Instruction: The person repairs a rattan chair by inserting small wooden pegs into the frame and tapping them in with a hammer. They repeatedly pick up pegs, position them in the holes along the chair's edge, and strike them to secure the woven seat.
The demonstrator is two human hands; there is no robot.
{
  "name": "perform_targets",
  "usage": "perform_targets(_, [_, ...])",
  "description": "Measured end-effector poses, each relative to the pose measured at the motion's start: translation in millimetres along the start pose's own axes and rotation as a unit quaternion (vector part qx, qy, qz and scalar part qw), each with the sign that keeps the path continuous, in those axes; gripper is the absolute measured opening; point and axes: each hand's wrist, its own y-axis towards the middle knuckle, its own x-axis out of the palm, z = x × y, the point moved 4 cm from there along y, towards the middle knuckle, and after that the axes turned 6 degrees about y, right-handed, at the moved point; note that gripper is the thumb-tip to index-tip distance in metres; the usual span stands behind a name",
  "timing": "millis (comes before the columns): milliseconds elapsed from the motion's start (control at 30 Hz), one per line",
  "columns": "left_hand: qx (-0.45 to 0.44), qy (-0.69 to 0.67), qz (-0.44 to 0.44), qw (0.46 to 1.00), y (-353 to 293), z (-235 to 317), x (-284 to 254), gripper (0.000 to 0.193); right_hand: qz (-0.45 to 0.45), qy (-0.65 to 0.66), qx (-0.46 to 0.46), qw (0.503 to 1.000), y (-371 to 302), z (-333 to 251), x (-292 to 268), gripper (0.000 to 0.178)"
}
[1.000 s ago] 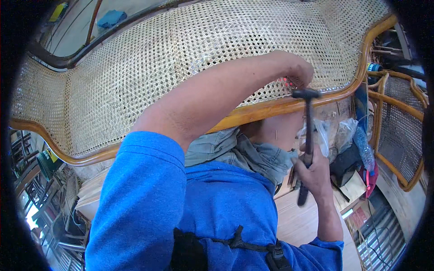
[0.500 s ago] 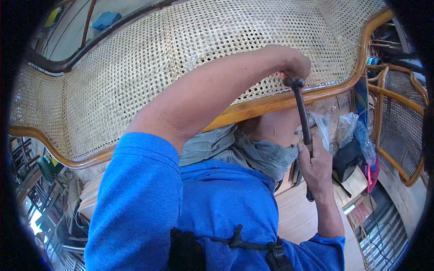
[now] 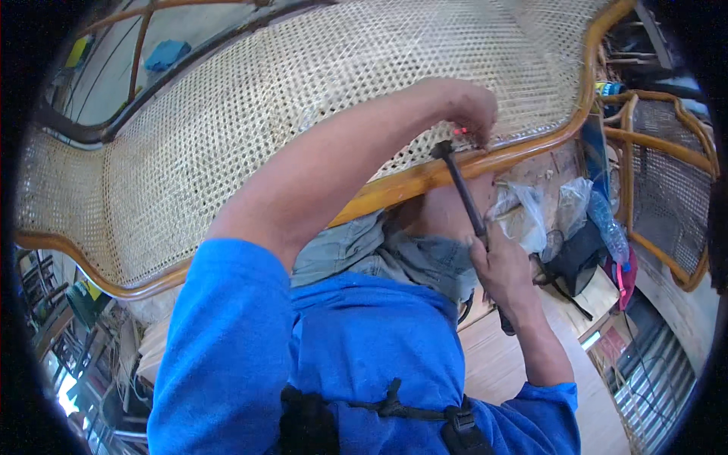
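Note:
My right hand (image 3: 503,265) is closed around the dark handle of a hammer (image 3: 465,189). The hammer slants up and to the left, its head beside the curved wooden rail (image 3: 394,189) of a large cane-webbed seat or bench. Reaching across the woven cane (image 3: 212,144), my left hand (image 3: 476,114) is bent down at the wrist over that rail. Its fingers are pinched together just above the wood, and a small red bit shows by them. Most of what they hold is hidden. The hammer head is a little to the left of these fingers, apart from them.
At the right stands another cane-and-wood frame (image 3: 667,167). Clear plastic bags (image 3: 523,216), a plastic bottle (image 3: 607,220) and a black bag (image 3: 576,258) lie near my right arm. A pale wooden board (image 3: 523,387) lies beside me. Several chair frames and scraps crowd the left.
The hammer head has swung from in front of my left hand to its left side, uncovering the fingers. The whole view has shifted slightly. Both hands keep their grips.

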Motion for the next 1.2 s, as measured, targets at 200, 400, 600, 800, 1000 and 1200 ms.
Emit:
perform_targets(200, [-0.07, -0.288, 0.189, 0.936, -74.5, -0.5, -19.9, 0.027, -0.074, 0.059, -0.197, 0.976, -15.6, -33.5, 37.1, 0.03])
perform_targets(400, [-0.057, -0.628, 0.253, 0.734, -110.0, 11.0, 16.4, 0.021, 0.111, 0.225, -0.214, 0.944, -4.8, -36.3, 38.6, 0.021])
perform_targets(600, [-0.084, -0.231, 0.353, 0.903, -100.9, 11.4, 40.7, 0.03, 0.227, 0.416, 0.034, 0.88, 37.1, 31.6, -9.2, 0.02])
perform_targets(800, [-0.113, -0.08, 0.289, 0.947, -69.0, 18.8, 34.4, 0.029, 0.153, 0.589, 0.114, 0.785, 78.4, 43.0, -20.8, 0.02])
perform_targets(1000, [-0.027, -0.247, 0.171, 0.953, -69.3, 17.6, 31.0, 0.025, 0.095, 0.674, 0.093, 0.727, 93.7, 34.4, -18.3, 0.016])
perform_targets(1200, [-0.014, -0.212, 0.207, 0.955, -60.3, 12.7, 32.2, 0.022, 0.239, 0.592, 0.039, 0.769, 101.8, 38.0, -31.6, 0.011])
